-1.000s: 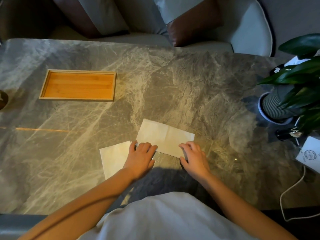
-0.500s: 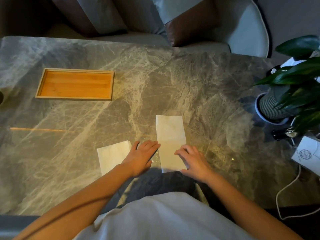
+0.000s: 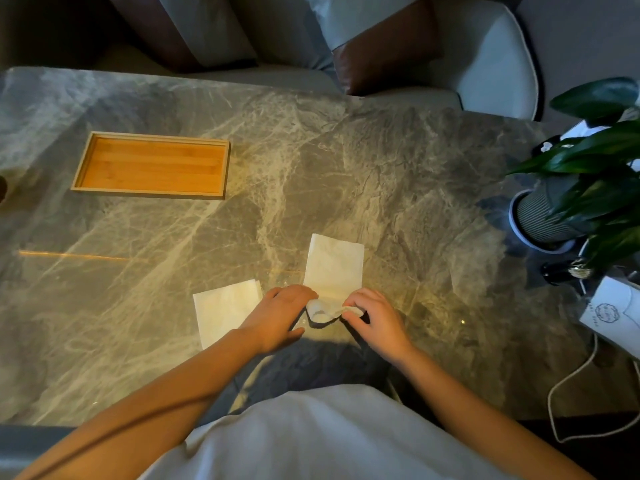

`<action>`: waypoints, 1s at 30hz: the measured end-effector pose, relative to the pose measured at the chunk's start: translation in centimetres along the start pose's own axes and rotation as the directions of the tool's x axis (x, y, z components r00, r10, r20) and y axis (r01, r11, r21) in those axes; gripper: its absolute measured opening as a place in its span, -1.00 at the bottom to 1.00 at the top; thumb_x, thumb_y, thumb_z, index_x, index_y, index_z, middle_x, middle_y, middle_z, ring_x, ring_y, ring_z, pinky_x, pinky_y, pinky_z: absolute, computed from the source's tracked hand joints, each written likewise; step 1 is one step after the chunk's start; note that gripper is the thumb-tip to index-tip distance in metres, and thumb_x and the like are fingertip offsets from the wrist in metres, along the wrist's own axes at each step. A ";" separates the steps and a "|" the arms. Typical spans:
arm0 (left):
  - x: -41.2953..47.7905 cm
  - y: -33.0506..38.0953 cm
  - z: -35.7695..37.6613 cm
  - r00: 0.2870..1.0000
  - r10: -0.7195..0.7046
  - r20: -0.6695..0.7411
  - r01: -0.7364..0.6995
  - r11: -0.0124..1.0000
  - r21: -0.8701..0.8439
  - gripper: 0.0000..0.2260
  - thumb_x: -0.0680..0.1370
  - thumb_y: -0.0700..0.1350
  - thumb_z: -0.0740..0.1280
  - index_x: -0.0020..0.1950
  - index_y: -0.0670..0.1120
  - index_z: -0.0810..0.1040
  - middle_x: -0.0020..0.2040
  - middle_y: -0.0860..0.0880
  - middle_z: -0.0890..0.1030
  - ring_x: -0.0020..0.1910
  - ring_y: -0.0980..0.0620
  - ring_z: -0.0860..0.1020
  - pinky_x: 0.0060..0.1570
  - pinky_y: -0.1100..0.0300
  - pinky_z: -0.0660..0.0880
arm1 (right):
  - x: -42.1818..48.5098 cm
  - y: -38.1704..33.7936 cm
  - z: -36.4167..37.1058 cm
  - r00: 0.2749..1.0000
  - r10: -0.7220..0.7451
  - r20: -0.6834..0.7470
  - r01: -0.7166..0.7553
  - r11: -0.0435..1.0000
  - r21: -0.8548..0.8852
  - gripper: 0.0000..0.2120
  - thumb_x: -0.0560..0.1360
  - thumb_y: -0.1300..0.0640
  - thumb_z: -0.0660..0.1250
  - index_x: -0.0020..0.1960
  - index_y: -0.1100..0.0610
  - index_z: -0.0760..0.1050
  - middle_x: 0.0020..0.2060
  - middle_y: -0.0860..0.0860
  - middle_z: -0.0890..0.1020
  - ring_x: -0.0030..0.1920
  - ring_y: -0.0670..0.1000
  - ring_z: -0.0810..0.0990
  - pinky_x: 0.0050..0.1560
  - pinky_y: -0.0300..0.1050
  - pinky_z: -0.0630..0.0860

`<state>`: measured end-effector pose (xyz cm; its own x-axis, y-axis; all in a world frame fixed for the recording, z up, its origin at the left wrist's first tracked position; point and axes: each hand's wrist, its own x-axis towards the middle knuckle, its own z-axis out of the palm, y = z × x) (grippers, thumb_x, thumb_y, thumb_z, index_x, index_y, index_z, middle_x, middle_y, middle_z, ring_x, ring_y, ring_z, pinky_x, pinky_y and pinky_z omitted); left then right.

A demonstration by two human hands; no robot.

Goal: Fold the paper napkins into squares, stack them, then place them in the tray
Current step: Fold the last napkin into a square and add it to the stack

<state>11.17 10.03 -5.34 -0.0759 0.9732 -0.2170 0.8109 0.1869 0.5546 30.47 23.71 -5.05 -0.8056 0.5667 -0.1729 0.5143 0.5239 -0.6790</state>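
A long white paper napkin (image 3: pixel 334 268) lies lengthwise on the grey marble table (image 3: pixel 398 188), its near end curled up off the surface. My left hand (image 3: pixel 282 315) pinches the near left corner and my right hand (image 3: pixel 375 317) pinches the near right corner. A folded square napkin (image 3: pixel 223 308) lies flat just left of my left wrist, partly under my forearm. The wooden tray (image 3: pixel 152 166) sits far left, with nothing in it.
A potted plant (image 3: pixel 585 188) in a ribbed pot stands at the right edge, with a white card (image 3: pixel 609 308) and a cable (image 3: pixel 571 386) near it. Chairs with cushions (image 3: pixel 388 46) line the far side.
The long napkin was turned from crosswise to lengthwise. Both hands then took hold of its near corners and lifted that end off the table.
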 end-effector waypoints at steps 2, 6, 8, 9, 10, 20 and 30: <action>0.2 0.2 0.0 0.997 -0.029 -0.073 0.028 0.999 -0.016 -0.70 0.45 -0.06 0.35 0.17 0.03 0.46 0.16 0.02 0.57 0.16 0.00 0.50 0.23 0.13 0.34 | 0.0 -0.4 -0.3 1.000 -0.023 0.008 0.023 1.000 0.005 -0.91 0.49 -0.02 0.31 -0.05 -0.04 0.55 -0.08 -0.17 0.54 -0.01 -0.15 0.46 -0.04 -0.22 0.45; 0.5 0.6 -0.5 0.984 -0.117 -0.136 0.111 0.993 -0.051 -0.93 0.52 -0.09 0.25 -0.06 -0.05 0.51 -0.14 -0.06 0.64 -0.18 -0.07 0.56 -0.15 0.10 0.47 | -0.2 -0.1 -0.9 0.998 -0.004 0.060 0.005 1.000 -0.015 -0.69 0.35 -0.06 0.44 0.06 -0.09 0.49 0.03 -0.21 0.48 0.08 -0.16 0.39 0.03 -0.31 0.35; 0.3 0.4 -0.5 0.979 -0.135 -0.152 0.130 0.991 -0.043 -0.90 0.54 -0.08 0.22 -0.03 -0.07 0.48 -0.17 -0.10 0.64 -0.22 -0.10 0.55 -0.20 0.07 0.46 | -0.3 0.4 -0.9 0.991 0.030 0.131 -0.022 0.998 -0.063 -0.51 0.32 -0.04 0.50 0.21 -0.04 0.46 0.11 -0.16 0.46 0.13 -0.14 0.35 0.07 -0.28 0.33; 0.1 0.3 -0.5 0.978 -0.136 -0.158 0.131 0.990 -0.043 -0.87 0.56 -0.07 0.20 0.01 -0.08 0.47 -0.17 -0.11 0.64 -0.22 -0.12 0.56 -0.20 0.05 0.46 | -0.4 0.5 -0.8 0.989 0.046 0.143 -0.037 0.997 -0.067 -0.50 0.33 -0.01 0.51 0.23 0.01 0.48 0.12 -0.12 0.48 0.13 -0.12 0.38 0.08 -0.24 0.36; 0.0 0.2 -0.5 0.977 -0.136 -0.162 0.131 0.990 -0.041 -0.84 0.57 -0.05 0.19 0.07 -0.09 0.47 -0.17 -0.12 0.64 -0.21 -0.14 0.57 -0.19 0.03 0.47 | -0.4 0.5 -0.6 0.990 0.057 0.127 -0.052 0.998 -0.042 -0.56 0.37 0.03 0.49 0.21 0.04 0.51 0.08 -0.09 0.53 0.10 -0.11 0.43 0.06 -0.21 0.40; -0.5 0.2 -0.6 0.937 -0.314 -0.151 0.283 0.939 -0.197 -0.83 0.57 -0.04 0.24 0.12 -0.05 0.38 -0.23 0.03 0.63 -0.26 -0.06 0.59 -0.27 0.12 0.46 | 0.0 -0.6 0.4 0.961 0.277 0.026 -0.277 0.943 0.185 -0.95 0.50 0.17 0.37 -0.09 0.14 0.54 -0.30 0.03 0.61 -0.28 0.03 0.57 -0.21 -0.11 0.51; 0.1 0.5 -0.6 0.939 -0.323 -0.120 0.296 0.934 -0.200 -0.75 0.55 -0.09 0.28 0.21 -0.05 0.37 -0.17 0.04 0.67 -0.20 -0.04 0.61 -0.08 0.10 0.52 | 0.3 -0.7 0.5 0.927 0.373 0.035 -0.369 0.896 0.246 -0.78 0.47 0.16 0.39 -0.26 0.26 0.44 -0.39 0.03 0.48 -0.35 -0.05 0.42 -0.26 -0.17 0.39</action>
<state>11.22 10.27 -4.58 -0.4031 0.8692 -0.2864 0.6189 0.4894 0.6144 29.72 23.22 -5.00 -0.5657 0.6984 -0.4384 0.6859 0.1034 -0.7203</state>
